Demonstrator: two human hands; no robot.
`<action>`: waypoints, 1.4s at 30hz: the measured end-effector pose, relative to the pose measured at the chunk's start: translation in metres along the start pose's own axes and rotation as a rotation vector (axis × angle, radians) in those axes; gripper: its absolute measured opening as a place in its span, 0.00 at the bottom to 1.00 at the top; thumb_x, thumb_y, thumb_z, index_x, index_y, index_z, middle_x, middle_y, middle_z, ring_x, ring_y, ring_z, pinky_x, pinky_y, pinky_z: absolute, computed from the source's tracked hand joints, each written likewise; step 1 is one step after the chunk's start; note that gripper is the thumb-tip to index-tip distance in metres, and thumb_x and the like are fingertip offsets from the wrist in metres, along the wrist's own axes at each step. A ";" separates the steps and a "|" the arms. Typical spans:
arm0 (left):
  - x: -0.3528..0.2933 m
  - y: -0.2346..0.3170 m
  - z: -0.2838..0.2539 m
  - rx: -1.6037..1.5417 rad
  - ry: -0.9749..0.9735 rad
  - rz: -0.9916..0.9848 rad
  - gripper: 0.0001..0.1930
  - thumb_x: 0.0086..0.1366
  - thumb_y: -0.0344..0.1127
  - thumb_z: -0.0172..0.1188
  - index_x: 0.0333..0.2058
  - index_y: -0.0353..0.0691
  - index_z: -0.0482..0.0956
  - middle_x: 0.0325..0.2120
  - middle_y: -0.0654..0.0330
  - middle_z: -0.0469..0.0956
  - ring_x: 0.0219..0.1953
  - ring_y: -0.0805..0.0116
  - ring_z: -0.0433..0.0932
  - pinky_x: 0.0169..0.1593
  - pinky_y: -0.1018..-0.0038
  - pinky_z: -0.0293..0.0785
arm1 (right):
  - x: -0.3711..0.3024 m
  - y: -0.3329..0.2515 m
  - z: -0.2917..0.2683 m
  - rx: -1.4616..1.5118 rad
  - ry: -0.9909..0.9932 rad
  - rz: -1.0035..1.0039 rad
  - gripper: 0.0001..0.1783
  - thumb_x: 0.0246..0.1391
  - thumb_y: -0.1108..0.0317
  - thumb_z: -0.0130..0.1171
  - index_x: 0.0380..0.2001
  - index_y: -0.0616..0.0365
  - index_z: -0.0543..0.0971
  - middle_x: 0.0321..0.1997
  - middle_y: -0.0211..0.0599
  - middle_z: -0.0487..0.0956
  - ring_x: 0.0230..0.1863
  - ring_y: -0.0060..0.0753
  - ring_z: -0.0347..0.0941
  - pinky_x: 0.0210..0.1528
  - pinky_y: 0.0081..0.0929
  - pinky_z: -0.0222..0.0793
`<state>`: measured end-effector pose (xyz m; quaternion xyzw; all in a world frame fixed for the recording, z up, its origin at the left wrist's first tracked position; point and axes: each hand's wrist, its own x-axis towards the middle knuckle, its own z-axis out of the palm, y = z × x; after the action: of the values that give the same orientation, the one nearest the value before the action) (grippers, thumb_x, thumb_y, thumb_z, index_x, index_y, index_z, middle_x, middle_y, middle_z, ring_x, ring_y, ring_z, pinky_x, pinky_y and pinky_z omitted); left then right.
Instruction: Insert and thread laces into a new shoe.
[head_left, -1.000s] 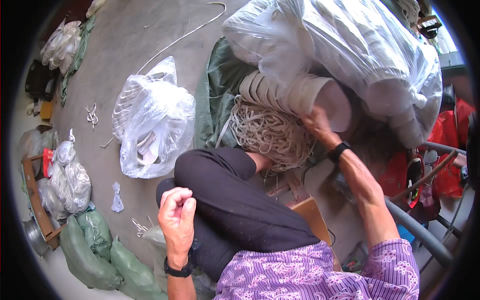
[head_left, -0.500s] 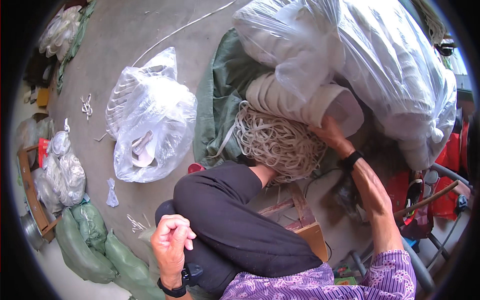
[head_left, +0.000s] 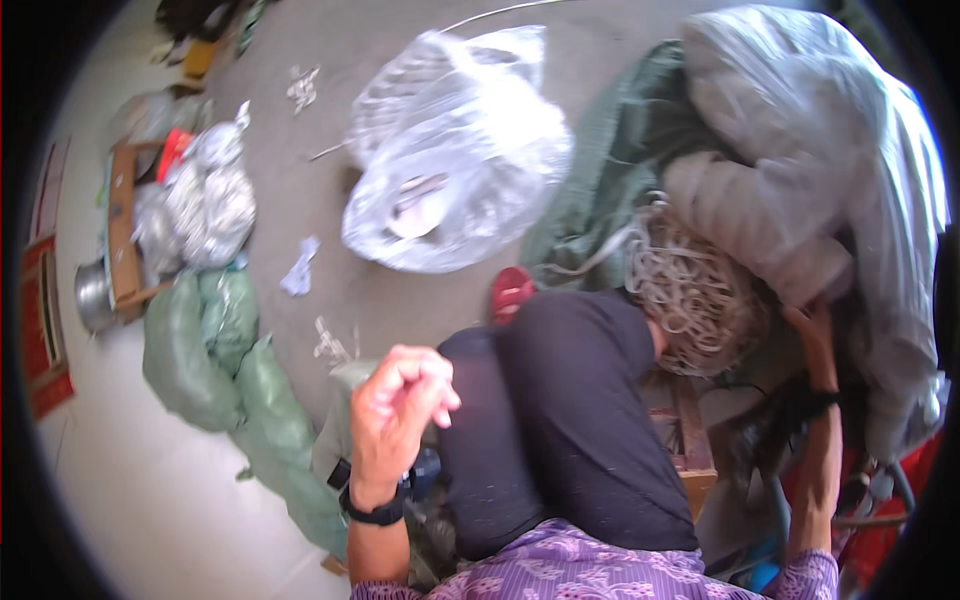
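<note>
My left hand (head_left: 402, 408) is raised beside my left knee, its fingers curled together. Whether anything small is pinched in them, I cannot make out. On the far right, my right hand (head_left: 814, 335) touches the lower end of a thick off-white roll (head_left: 730, 205). Blur and the roll's edge hide its fingertips, so its grip is unclear. Just left of that hand, a tangled heap of narrow off-white bands (head_left: 690, 290) lies against my leg. A large clear plastic bag (head_left: 790, 85) with pale contents covers part of the roll, and green sacking (head_left: 610, 170) spreads beside them.
Ahead of my knees, another clear plastic bag (head_left: 455, 160) holds pale bands. Green stuffed sacks (head_left: 195, 350) line the left, below a wooden frame (head_left: 122, 225) and filled bags (head_left: 210, 205). A wooden stool (head_left: 690, 425) stands by my right leg, with metal tubing (head_left: 780, 510) beyond it.
My view has swung left, so the scene sits farther right. My right hand remains at the roll's end. My left hand keeps its curled pose.
</note>
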<state>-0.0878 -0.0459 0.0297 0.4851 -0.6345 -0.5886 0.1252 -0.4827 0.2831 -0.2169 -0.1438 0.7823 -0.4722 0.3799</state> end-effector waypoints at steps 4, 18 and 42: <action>0.028 -0.051 -0.054 0.063 0.232 -0.190 0.08 0.66 0.34 0.53 0.35 0.34 0.75 0.26 0.62 0.75 0.25 0.78 0.72 0.28 0.82 0.69 | -0.044 -0.030 -0.029 -0.227 0.197 0.067 0.20 0.55 0.61 0.56 0.45 0.65 0.72 0.42 0.32 0.73 0.43 0.24 0.67 0.49 0.23 0.62; 0.268 -0.216 -0.117 0.962 0.714 -0.145 0.27 0.51 0.37 0.65 0.48 0.31 0.67 0.46 0.40 0.67 0.47 0.41 0.71 0.51 0.58 0.69 | -0.053 -0.121 0.140 -0.719 -0.242 -0.257 0.06 0.41 0.82 0.57 0.24 0.62 0.73 0.23 0.41 0.70 0.25 0.42 0.69 0.27 0.32 0.65; 0.037 -0.044 -0.213 0.514 0.628 0.361 0.19 0.60 0.21 0.53 0.52 0.33 0.72 0.44 0.57 0.76 0.46 0.69 0.74 0.51 0.75 0.68 | -0.019 -0.294 0.302 -0.409 -0.424 -0.929 0.06 0.45 0.79 0.59 0.28 0.62 0.75 0.26 0.39 0.72 0.29 0.41 0.72 0.31 0.32 0.68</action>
<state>0.0691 -0.2003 0.0350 0.5371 -0.7659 -0.2046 0.2883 -0.2886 -0.0470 -0.0392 -0.6367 0.6189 -0.3893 0.2451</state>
